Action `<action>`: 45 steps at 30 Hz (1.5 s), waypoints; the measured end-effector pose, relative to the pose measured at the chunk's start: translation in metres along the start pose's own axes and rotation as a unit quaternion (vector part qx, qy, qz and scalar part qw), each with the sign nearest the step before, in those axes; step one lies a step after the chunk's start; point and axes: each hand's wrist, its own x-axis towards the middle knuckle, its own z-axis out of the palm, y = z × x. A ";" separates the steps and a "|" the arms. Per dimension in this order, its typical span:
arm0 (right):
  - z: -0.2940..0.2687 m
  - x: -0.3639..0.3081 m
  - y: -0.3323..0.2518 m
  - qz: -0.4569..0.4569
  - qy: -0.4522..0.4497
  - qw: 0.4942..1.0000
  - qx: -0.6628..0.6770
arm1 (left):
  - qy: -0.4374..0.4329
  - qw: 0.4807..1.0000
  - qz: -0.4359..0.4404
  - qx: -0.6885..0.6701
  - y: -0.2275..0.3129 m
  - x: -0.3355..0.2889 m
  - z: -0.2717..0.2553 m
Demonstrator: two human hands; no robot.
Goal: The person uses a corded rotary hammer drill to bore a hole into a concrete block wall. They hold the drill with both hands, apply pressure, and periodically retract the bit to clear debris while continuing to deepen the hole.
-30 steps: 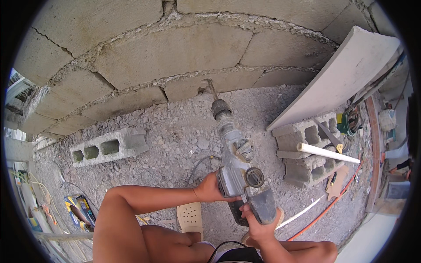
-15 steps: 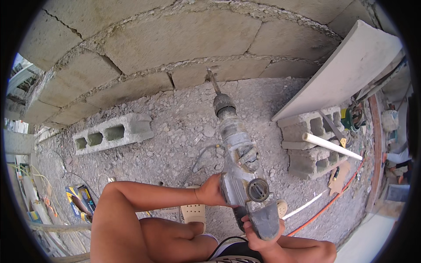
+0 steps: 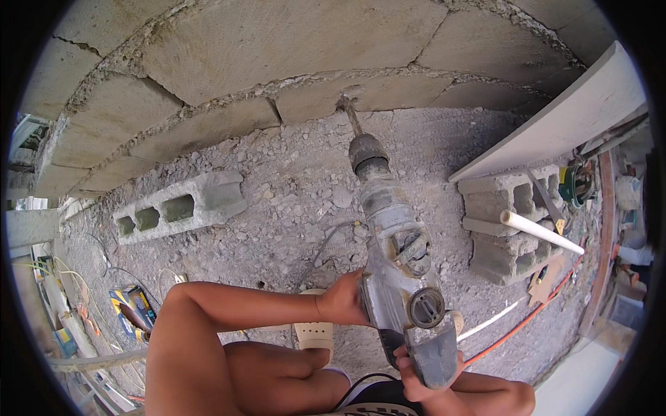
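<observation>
A grey, dust-covered rotary hammer drill (image 3: 394, 229) points away from me, its bit (image 3: 355, 119) meeting the lower course of the concrete block wall (image 3: 291, 41). The wall is chipped around the tip. My left hand (image 3: 345, 299) is closed around the left side of the tool body, its fingers partly hidden beneath. At the rear, my right hand (image 3: 423, 378) wraps the drill's handle. A dark cord loops near my lap.
On the rubble ground, a hollow block (image 3: 208, 204) lies left. To the right are stacked hollow blocks (image 3: 485, 225), a leaning pale board (image 3: 555, 114), a white pipe (image 3: 541, 232), a handsaw (image 3: 546, 197) and an orange hose (image 3: 527, 315). A blue-yellow box (image 3: 132, 308) sits at left.
The drill and both hands appear slightly farther right in the picture, as does most of the right-hand scene. The view has shifted a little. The bit stays against the wall, where a chipped patch now shows.
</observation>
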 end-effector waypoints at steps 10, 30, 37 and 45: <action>0.016 -0.009 0.047 0.149 0.007 0.974 0.172 | 0.020 1.000 0.005 0.010 -0.014 0.023 -0.008; -0.014 0.034 0.044 0.026 -0.040 0.999 -0.025 | 0.006 0.997 -0.029 -0.077 -0.015 0.047 0.008; -0.011 0.036 0.022 0.144 0.028 0.981 0.127 | 0.031 0.998 -0.044 -0.026 -0.002 0.043 0.006; -0.034 0.032 0.001 0.216 0.107 0.933 0.266 | 0.061 0.996 -0.060 -0.022 0.039 0.044 0.028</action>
